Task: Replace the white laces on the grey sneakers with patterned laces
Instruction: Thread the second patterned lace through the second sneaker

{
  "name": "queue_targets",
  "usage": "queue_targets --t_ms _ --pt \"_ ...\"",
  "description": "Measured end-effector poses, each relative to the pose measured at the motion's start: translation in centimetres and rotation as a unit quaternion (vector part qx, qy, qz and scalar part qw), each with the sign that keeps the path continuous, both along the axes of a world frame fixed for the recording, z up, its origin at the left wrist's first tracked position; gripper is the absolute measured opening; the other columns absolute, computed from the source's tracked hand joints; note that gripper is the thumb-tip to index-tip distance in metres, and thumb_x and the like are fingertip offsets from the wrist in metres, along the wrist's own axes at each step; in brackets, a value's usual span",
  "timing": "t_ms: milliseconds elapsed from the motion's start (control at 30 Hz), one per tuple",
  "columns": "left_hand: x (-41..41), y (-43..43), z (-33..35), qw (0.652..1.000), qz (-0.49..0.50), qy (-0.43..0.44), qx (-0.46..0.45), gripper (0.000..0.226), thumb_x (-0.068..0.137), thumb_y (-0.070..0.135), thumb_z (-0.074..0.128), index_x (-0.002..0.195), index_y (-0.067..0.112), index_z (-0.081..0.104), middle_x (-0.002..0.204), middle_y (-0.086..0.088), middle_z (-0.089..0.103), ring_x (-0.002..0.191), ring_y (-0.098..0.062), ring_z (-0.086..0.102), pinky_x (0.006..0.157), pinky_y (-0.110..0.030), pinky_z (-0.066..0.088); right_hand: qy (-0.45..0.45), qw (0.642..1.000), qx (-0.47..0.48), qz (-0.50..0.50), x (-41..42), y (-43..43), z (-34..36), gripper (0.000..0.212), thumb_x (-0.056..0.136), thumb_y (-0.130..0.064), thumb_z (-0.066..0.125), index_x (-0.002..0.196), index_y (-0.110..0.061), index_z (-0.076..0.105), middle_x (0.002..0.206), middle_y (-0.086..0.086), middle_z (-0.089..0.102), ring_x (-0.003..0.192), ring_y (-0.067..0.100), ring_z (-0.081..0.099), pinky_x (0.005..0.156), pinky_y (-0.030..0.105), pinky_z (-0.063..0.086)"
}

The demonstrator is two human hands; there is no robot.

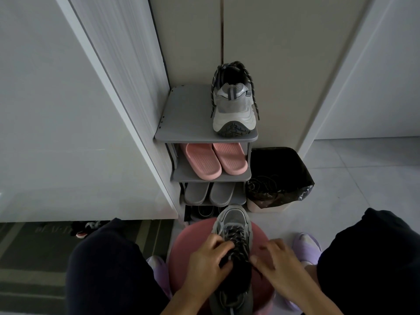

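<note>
Left hand [210, 258] curls over the laced throat of the sneaker [234, 220], fingers and thumb gripping it across the crossings. Right hand [280, 261] sits just beside the shoe's right side, thumb tip against the lace [238, 241]; its fingers are blurred and loosely bent, so I cannot tell whether it pinches a strand.

At the back stands the rack [188, 123], with the bin [284, 169] beside its right side. The stool [181, 246] is nearest, between the knees. The sneaker lies across its middle, toe past the far edge, heel toward the person. A second sneaker [234, 108] stands at the right front corner of the rack's top shelf, heel at the front edge, already carrying a dark patterned lace with ends hanging loose.

No white lace shows on either shoe, so the job looks well advanced. The step in hand seems to be threading or tightening the patterned lace through the upper eyelets of this last shoe. Next, the free end likely needs drawing through the following eyelet while the left hand steadies the throat, then both ends evened up.

Both wrists come in low from the near edge, palms down, forearms angled inward toward the shoe.
</note>
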State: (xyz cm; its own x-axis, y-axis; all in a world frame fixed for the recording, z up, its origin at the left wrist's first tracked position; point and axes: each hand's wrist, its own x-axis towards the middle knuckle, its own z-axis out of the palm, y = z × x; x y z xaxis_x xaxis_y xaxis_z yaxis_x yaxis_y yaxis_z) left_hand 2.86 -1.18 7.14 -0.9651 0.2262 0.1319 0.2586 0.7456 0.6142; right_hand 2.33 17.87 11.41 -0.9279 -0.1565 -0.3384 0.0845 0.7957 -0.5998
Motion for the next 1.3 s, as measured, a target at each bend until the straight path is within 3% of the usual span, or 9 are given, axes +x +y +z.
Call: queue_targets --t_ms 167,333,467,567,733,967,1100,1200,1300 --pt "-0.9 0.5 0.9 0.995 -0.051 0.045 -0.071 0.021 0.066 0.038 0.057 0.087 0.033 0.057 0.084 0.014 0.047 0.056 0.002 0.054 0.038 -0.012 0.035 -0.207 0.922 -0.302 -0.126 1.5 -2.5 0.9 0.03 0.088 -0.044 0.053 0.074 -0.024 0.071 0.085 -0.002 0.071 0.085 0.007 0.065 0.09 0.03 0.051" --pt "-1.1 1.7 1.4 0.993 -0.063 0.068 -0.067 0.019 0.066 0.036 0.053 0.085 0.031 0.055 0.085 0.015 0.046 0.053 0.003 0.053 0.04 -0.008 0.034 -0.305 0.594 -0.661 -0.342 0.9 -4.8 -1.0 0.036 0.062 -0.02 0.077 0.092 -0.003 0.068 0.09 0.013 0.065 0.086 0.021 0.064 0.081 0.032 0.05" --pt "-0.6 1.6 1.0 0.996 -0.05 0.043 -0.056 0.024 0.069 0.037 0.052 0.093 0.032 0.051 0.094 0.016 0.044 0.06 0.004 0.057 0.045 -0.006 0.039 -0.252 0.636 -0.61 -0.4 1.7 -5.8 -2.2 0.008 0.095 -0.033 0.042 0.098 -0.033 0.05 0.114 0.005 0.063 0.074 -0.026 0.053 0.079 0.006 0.047" --pt "0.3 0.6 -0.2 0.998 -0.054 -0.007 -0.026 0.028 0.074 0.036 0.056 0.102 0.031 0.055 0.104 0.015 0.05 0.074 0.0 0.06 0.055 -0.009 0.047 -0.262 0.687 -0.562 -0.378 1.2 -7.4 -2.4 0.032 0.081 -0.063 0.048 0.092 -0.033 0.05 0.113 0.0 0.06 0.087 -0.009 0.055 0.078 0.012 0.05" --pt "0.8 -1.3 1.3 0.97 0.057 -0.149 0.181 0.023 0.086 0.03 0.056 0.107 0.038 0.052 0.111 0.02 0.057 0.102 0.005 0.055 0.085 -0.004 0.04 -0.348 0.466 -0.707 -0.403 0.4 -8.2 -2.9 0.044 0.092 -0.036 0.044 0.107 0.003 0.06 0.1 0.022 0.062 0.106 0.033 0.053 0.093 0.042 0.041" --pt "-4.2 -0.3 3.5 0.888 0.209 -0.234 0.336 0.094 0.063 0.067 0.068 0.137 0.024 0.029 0.134 0.005 0.044 0.122 -0.013 0.046 0.105 -0.034 0.041 -0.168 0.777 -0.523 -0.306 1.7 -7.6 -3.0 0.096 0.048 -0.079 0.063 0.11 -0.006 0.053 0.113 0.017 0.061 0.096 0.025 0.059 0.098 0.04 0.045" --pt "-6.7 0.5 5.0 0.862 0.243 -0.221 0.386 0.081 0.051 0.066 0.072 0.118 0.032 0.04 0.124 0.0 0.051 0.112 -0.019 0.055 0.099 -0.043 0.047 -0.251 0.587 -0.723 -0.264 1.0 -7.3 -1.5 0.101 0.05 -0.054 0.085 0.13 -0.003 0.05 0.134 0.018 0.053 0.127 0.033 0.047 0.115 0.044 0.024" --pt "-7.2 0.7 5.6 0.831 0.247 -0.215 0.45 0.061 0.061 0.048 0.078 0.106 0.031 0.042 0.118 -0.009 0.056 0.099 -0.022 0.064 0.092 -0.043 0.052 -0.275 0.529 -0.775 -0.208 0.7 -7.5 0.4 0.088 0.07 -0.057 0.072 0.133 -0.002 0.047 0.146 0.019 0.036 0.135 0.03 0.034 0.115 0.042 0.026" --pt "-7.6 0.6 5.5 0.823 0.24 -0.216 0.467 0.061 0.059 0.046 0.078 0.105 0.03 0.042 0.117 -0.008 0.056 0.102 -0.023 0.063 0.095 -0.044 0.05 -0.285 0.509 -0.778 -0.233 0.7 -6.9 -0.4 0.106 0.024 -0.042 0.094 0.114 0.002 0.062 0.125 0.021 0.059 0.11 0.032 0.061 0.084 0.043 0.054"
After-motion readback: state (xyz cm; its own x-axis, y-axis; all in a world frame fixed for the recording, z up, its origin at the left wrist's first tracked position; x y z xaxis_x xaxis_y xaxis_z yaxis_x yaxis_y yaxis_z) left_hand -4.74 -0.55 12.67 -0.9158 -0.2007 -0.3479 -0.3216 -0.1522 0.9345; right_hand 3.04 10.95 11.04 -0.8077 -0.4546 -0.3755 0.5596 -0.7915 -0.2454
